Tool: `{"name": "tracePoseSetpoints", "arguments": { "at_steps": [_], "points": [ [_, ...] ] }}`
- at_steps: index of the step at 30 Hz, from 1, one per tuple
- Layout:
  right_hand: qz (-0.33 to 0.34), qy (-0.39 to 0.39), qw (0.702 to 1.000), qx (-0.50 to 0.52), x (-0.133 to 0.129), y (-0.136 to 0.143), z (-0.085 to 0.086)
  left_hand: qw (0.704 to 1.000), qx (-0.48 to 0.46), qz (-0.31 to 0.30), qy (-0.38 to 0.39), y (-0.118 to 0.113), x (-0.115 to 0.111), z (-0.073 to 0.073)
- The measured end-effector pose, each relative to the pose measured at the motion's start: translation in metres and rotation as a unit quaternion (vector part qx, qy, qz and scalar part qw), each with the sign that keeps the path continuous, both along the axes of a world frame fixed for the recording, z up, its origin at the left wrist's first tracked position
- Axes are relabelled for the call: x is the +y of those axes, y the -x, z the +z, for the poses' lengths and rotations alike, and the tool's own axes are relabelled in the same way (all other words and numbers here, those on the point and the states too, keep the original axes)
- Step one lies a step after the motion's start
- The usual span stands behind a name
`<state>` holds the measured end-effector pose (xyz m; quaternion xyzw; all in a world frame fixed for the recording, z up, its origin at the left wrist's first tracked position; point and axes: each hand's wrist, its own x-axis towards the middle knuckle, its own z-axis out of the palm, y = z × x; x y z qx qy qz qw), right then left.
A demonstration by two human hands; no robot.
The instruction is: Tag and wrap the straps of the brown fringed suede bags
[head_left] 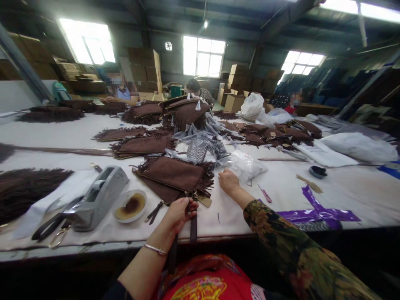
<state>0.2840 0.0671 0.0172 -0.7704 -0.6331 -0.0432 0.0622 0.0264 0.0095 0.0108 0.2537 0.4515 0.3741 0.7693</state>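
Note:
Brown fringed bags lie in front of me, the nearest bag (175,173) resting on another with its zipper edge toward me. My left hand (183,212), with a bangle on the wrist, is closed on a dark brown strap (193,229) that hangs over the table edge. A tan tag (204,201) sits just right of those fingers. My right hand (229,181) has its fingers bent at the edge of a clear plastic bag (243,165), right of the fringe; its fingertips are partly hidden. Patterned wrapping (206,149) lies behind.
On the left are a grey tape dispenser (100,198) and a dish (130,206) with brown residue. A pink cutter (265,194), purple plastic (318,210) and a small dark bowl (318,171) lie at right. Piled bags (187,114) stand mid-table. Several people sit across the table.

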Motion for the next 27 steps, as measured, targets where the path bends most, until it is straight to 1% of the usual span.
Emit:
{"name": "tracePoseSetpoints", "arguments": {
  "at_steps": [2,5,10,12,14,19,21,25,27],
  "points": [
    [-0.014,-0.009,1.000,0.004,0.004,-0.001,-0.006,1.000,0.006,0.004,-0.001,-0.001,-0.001,0.000],
    [-0.025,-0.034,0.999,0.023,0.005,-0.007,-0.010,1.000,0.013,0.006,-0.005,-0.002,-0.003,0.002],
    [-0.074,-0.084,0.988,0.108,0.005,-0.021,-0.010,1.000,0.025,0.002,-0.008,-0.002,-0.004,0.005],
    [-0.072,-0.088,0.982,0.151,0.006,-0.025,-0.009,1.000,0.025,0.002,-0.010,-0.003,-0.004,0.005],
    [-0.057,-0.086,0.977,0.189,0.007,-0.028,-0.007,1.000,0.024,0.003,-0.010,-0.003,-0.004,0.003],
    [-0.037,-0.096,0.964,0.247,0.003,-0.033,-0.002,1.000,0.024,0.002,-0.016,-0.002,-0.004,0.001],
    [-0.043,-0.109,0.955,0.272,0.000,-0.035,0.000,1.000,0.023,0.001,-0.020,-0.002,-0.004,0.001],
    [-0.079,-0.160,0.938,0.296,-0.004,-0.039,0.007,0.999,0.024,0.003,-0.021,-0.003,-0.004,-0.001],
    [-0.084,-0.185,0.918,0.341,-0.006,-0.037,0.013,1.000,0.023,0.007,-0.019,-0.003,-0.003,-0.003]
  ]
}}
